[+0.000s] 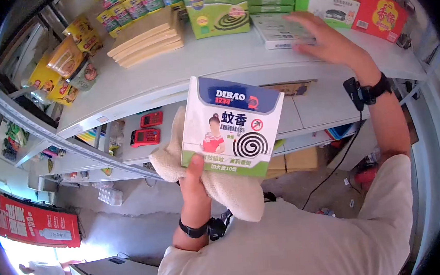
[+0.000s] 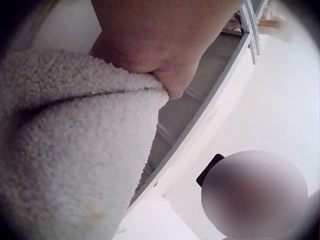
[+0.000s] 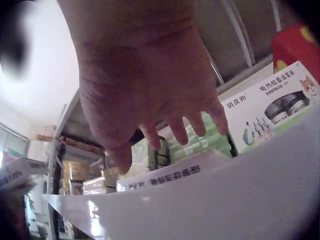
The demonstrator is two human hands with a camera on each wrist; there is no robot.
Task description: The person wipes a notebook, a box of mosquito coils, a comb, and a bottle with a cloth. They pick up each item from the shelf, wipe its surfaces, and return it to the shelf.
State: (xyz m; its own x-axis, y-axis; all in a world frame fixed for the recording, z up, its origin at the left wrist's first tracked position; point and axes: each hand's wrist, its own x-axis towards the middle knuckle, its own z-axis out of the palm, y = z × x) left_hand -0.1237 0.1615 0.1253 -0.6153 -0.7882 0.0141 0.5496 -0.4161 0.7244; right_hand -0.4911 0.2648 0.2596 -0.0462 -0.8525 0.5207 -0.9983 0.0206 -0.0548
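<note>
A smooth, pale shelf [image 1: 214, 58] spans the room, with round tubs [image 1: 65, 55] at its left and flat beige packs [image 1: 147, 40] beside them. In front, the left hand [image 1: 194, 183] holds an upright card box [image 1: 232, 129] and a nubbly cream cloth [image 1: 237, 194], its thumb across the box's lower front, other fingers hidden. The left-wrist view shows the cloth's deep fold. Rightward, the right hand [image 1: 326, 38] spreads at a flat white box [image 1: 273, 27], gripping nothing; I cannot tell whether it touches. The right-wrist view separates all five digits.
</note>
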